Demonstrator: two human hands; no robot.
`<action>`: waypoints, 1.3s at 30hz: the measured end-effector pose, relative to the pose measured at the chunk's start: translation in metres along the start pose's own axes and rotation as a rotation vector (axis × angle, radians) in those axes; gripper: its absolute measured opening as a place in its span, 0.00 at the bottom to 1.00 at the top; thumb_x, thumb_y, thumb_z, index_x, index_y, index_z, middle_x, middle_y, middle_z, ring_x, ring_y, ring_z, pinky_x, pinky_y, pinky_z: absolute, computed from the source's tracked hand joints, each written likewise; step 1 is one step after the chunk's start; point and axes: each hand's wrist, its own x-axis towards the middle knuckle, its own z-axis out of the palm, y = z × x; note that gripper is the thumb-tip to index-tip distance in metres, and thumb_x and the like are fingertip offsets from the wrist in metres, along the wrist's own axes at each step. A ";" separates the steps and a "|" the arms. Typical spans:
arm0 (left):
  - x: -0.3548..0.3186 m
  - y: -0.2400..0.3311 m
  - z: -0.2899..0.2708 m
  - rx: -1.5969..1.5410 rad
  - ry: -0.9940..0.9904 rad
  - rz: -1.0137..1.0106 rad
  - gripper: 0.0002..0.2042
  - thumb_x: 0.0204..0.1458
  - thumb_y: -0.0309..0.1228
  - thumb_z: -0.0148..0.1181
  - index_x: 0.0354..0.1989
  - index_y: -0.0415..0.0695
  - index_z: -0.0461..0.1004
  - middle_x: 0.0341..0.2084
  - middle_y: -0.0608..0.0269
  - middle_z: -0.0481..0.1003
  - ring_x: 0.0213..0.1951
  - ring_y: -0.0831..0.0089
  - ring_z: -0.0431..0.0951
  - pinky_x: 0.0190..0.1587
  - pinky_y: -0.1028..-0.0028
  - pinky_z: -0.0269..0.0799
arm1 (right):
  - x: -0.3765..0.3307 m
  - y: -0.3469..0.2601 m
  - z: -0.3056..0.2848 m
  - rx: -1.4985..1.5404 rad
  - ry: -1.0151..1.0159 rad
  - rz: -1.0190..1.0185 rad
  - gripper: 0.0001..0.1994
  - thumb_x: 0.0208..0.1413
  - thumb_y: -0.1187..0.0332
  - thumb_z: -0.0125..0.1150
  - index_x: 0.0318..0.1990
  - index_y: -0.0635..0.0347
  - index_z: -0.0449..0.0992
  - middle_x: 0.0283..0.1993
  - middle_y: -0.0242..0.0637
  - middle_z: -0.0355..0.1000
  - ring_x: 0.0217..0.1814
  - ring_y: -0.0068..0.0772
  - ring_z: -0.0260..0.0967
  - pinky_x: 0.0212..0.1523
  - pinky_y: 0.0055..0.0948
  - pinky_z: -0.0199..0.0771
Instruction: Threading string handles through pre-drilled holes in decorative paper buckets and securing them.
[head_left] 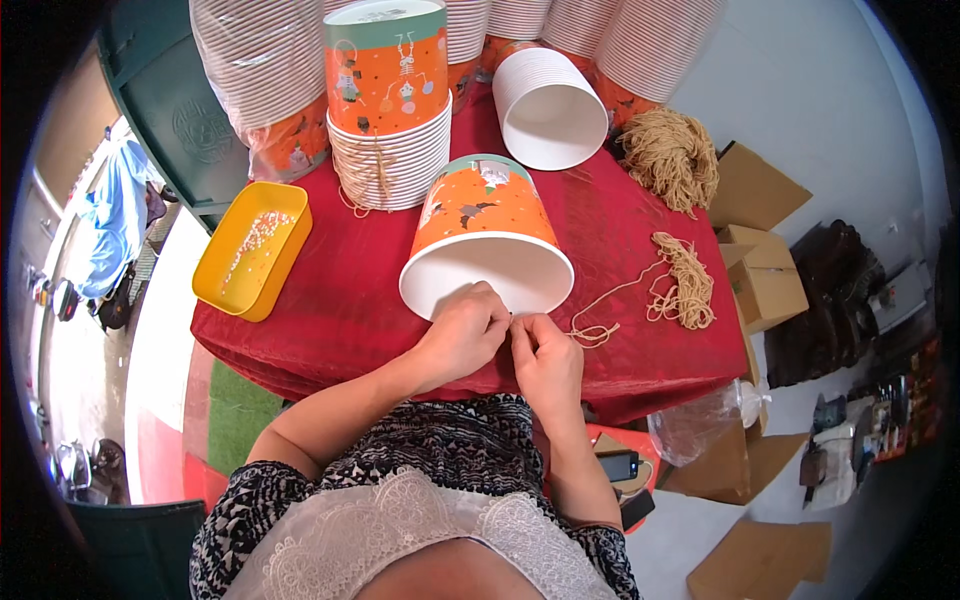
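An orange paper bucket (484, 205) with a green base band and cartoon figures lies on its side, its white mouth facing me. Both hands meet at the lower rim. My left hand (464, 328) is closed in a pinch, partly in front of the mouth. Beside it my right hand (548, 358) pinches too, just outside the rim. A tiny dark speck shows between the fingertips; what each holds is too small to make out. Close to the right hand lies a loop of tan twine (596, 334), which runs to a loose twine bundle (686, 282) on the right.
Farther back stand nested bucket stacks (388, 160), one with twine strands hanging on it, and a tipped white bucket (550, 108). A yellow tray (254, 250) holds small pale pieces at left. A large twine heap (668, 158) sits at the red-covered table's (640, 372) right edge, near cardboard boxes (766, 275).
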 end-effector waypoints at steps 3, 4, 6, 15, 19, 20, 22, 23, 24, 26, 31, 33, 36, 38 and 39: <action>0.003 -0.002 0.001 -0.003 0.002 -0.073 0.04 0.48 0.23 0.57 0.24 0.37 0.74 0.27 0.50 0.75 0.36 0.50 0.75 0.41 0.58 0.71 | -0.008 -0.005 -0.004 -0.069 0.070 -0.093 0.04 0.57 0.72 0.62 0.38 0.63 0.78 0.28 0.46 0.77 0.27 0.43 0.77 0.29 0.36 0.74; 0.002 -0.002 0.002 -0.002 0.002 -0.076 0.04 0.48 0.23 0.57 0.24 0.37 0.74 0.27 0.50 0.75 0.36 0.50 0.75 0.41 0.58 0.71 | -0.012 -0.005 -0.006 -0.107 0.080 -0.103 0.04 0.57 0.72 0.62 0.38 0.61 0.77 0.29 0.45 0.77 0.28 0.46 0.77 0.30 0.39 0.74; 0.002 -0.003 0.004 -0.001 0.061 -0.081 0.04 0.48 0.23 0.56 0.24 0.37 0.74 0.26 0.49 0.75 0.35 0.49 0.76 0.40 0.58 0.71 | -0.016 -0.006 -0.008 -0.143 0.087 -0.112 0.05 0.57 0.71 0.62 0.39 0.59 0.76 0.30 0.45 0.77 0.30 0.49 0.76 0.30 0.43 0.74; 0.003 0.000 0.007 0.019 0.098 -0.132 0.04 0.48 0.23 0.57 0.24 0.36 0.73 0.25 0.46 0.76 0.32 0.48 0.77 0.37 0.56 0.72 | -0.024 -0.005 -0.015 -0.254 0.086 -0.228 0.06 0.52 0.78 0.62 0.37 0.60 0.75 0.29 0.44 0.76 0.29 0.48 0.76 0.29 0.42 0.73; 0.003 0.000 0.011 0.037 0.120 -0.151 0.04 0.47 0.23 0.57 0.24 0.35 0.73 0.24 0.46 0.75 0.31 0.48 0.77 0.36 0.56 0.72 | -0.025 -0.003 -0.017 -0.273 0.059 -0.239 0.06 0.50 0.79 0.61 0.36 0.61 0.74 0.26 0.44 0.74 0.28 0.48 0.75 0.27 0.42 0.72; 0.004 -0.001 0.012 0.047 0.141 -0.151 0.04 0.46 0.23 0.58 0.23 0.35 0.73 0.24 0.45 0.75 0.31 0.48 0.77 0.36 0.55 0.72 | -0.025 -0.002 -0.018 -0.279 0.042 -0.243 0.06 0.50 0.80 0.61 0.36 0.61 0.73 0.26 0.44 0.74 0.27 0.48 0.74 0.27 0.43 0.71; 0.004 -0.001 0.014 0.056 0.161 -0.153 0.05 0.45 0.23 0.58 0.22 0.34 0.72 0.23 0.45 0.75 0.30 0.47 0.76 0.36 0.55 0.71 | -0.024 0.000 -0.019 -0.274 0.044 -0.272 0.06 0.49 0.79 0.61 0.35 0.61 0.72 0.24 0.44 0.72 0.25 0.48 0.73 0.26 0.43 0.71; 0.005 -0.001 0.015 0.067 0.175 -0.141 0.05 0.44 0.22 0.58 0.21 0.34 0.72 0.23 0.44 0.75 0.30 0.46 0.76 0.35 0.55 0.71 | -0.024 0.002 -0.020 -0.271 0.046 -0.301 0.07 0.48 0.79 0.61 0.34 0.62 0.71 0.23 0.44 0.71 0.24 0.47 0.72 0.24 0.43 0.70; 0.005 -0.002 0.016 0.078 0.191 -0.129 0.05 0.43 0.22 0.58 0.20 0.34 0.72 0.22 0.43 0.74 0.30 0.46 0.76 0.35 0.54 0.71 | -0.024 0.004 -0.020 -0.271 0.046 -0.301 0.07 0.48 0.79 0.61 0.34 0.62 0.71 0.23 0.44 0.71 0.24 0.47 0.72 0.24 0.43 0.70; 0.004 -0.006 0.018 0.088 0.193 -0.110 0.04 0.44 0.21 0.58 0.21 0.35 0.72 0.22 0.46 0.74 0.28 0.50 0.76 0.33 0.58 0.71 | -0.023 0.005 -0.021 -0.273 0.040 -0.296 0.06 0.47 0.80 0.61 0.33 0.62 0.72 0.23 0.45 0.72 0.24 0.47 0.72 0.24 0.42 0.70; 0.006 -0.010 0.016 0.108 0.203 -0.098 0.04 0.44 0.21 0.58 0.21 0.36 0.71 0.21 0.48 0.73 0.26 0.53 0.76 0.31 0.61 0.71 | -0.019 -0.002 -0.023 -0.243 0.051 -0.188 0.02 0.53 0.76 0.61 0.34 0.62 0.76 0.26 0.46 0.75 0.28 0.50 0.75 0.27 0.42 0.73; 0.007 -0.009 0.015 0.104 0.206 -0.064 0.04 0.44 0.21 0.59 0.22 0.36 0.71 0.21 0.48 0.73 0.26 0.52 0.76 0.31 0.60 0.71 | -0.012 0.003 -0.023 -0.231 0.066 -0.109 0.08 0.59 0.64 0.61 0.36 0.60 0.77 0.21 0.46 0.74 0.24 0.51 0.74 0.26 0.46 0.72; 0.004 -0.006 0.014 0.070 0.199 -0.024 0.04 0.43 0.22 0.59 0.21 0.36 0.71 0.21 0.48 0.73 0.27 0.51 0.76 0.31 0.60 0.71 | 0.008 -0.003 -0.026 -0.112 0.015 0.032 0.14 0.59 0.60 0.61 0.35 0.66 0.78 0.25 0.52 0.75 0.27 0.57 0.75 0.28 0.48 0.72; 0.003 -0.007 0.014 0.056 0.188 0.004 0.04 0.43 0.21 0.59 0.20 0.37 0.72 0.22 0.49 0.73 0.28 0.51 0.76 0.32 0.60 0.71 | 0.022 0.004 -0.024 -0.039 -0.006 0.012 0.16 0.60 0.61 0.59 0.34 0.69 0.78 0.27 0.57 0.75 0.30 0.60 0.75 0.30 0.48 0.72; 0.001 -0.007 0.012 0.031 0.174 0.020 0.04 0.43 0.21 0.59 0.20 0.38 0.72 0.22 0.50 0.74 0.28 0.51 0.76 0.32 0.60 0.72 | 0.026 0.003 -0.023 -0.008 -0.047 0.028 0.17 0.61 0.61 0.57 0.35 0.71 0.78 0.29 0.60 0.75 0.32 0.62 0.75 0.32 0.47 0.72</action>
